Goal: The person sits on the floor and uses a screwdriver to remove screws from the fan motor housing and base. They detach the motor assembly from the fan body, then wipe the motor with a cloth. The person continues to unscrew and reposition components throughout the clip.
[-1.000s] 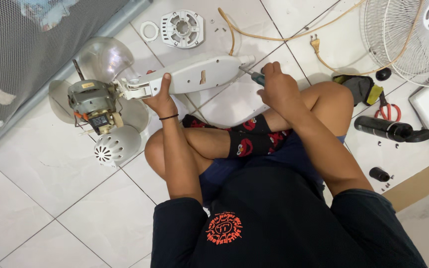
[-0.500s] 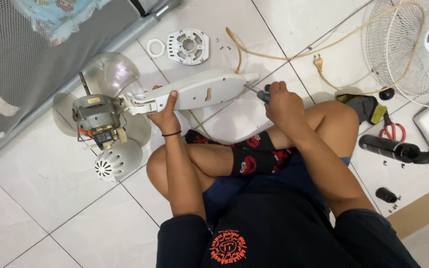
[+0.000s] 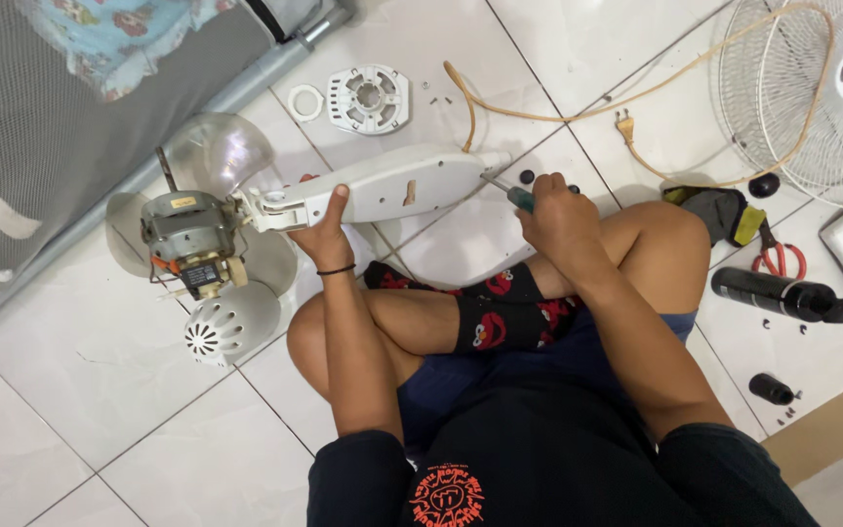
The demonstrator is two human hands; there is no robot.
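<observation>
**Screwdriver at the end of the fan's white neck housing**

The left hand (image 3: 319, 229) is closed around the white fan housing (image 3: 387, 183), thumb on top, holding it above the tiled floor (image 3: 80, 390). The exposed motor (image 3: 185, 242) sits just beyond that hand's outer side. The right hand (image 3: 560, 220) is wrapped around a screwdriver (image 3: 509, 191) whose tip meets the housing's near end, where the beige cord (image 3: 558, 109) exits. This looks like work on a screw there; the tip likely needs to stay seated while the left hand braces.

Glossy plastic fan neck (image 3: 392, 182), metal motor (image 3: 185, 234)
</observation>
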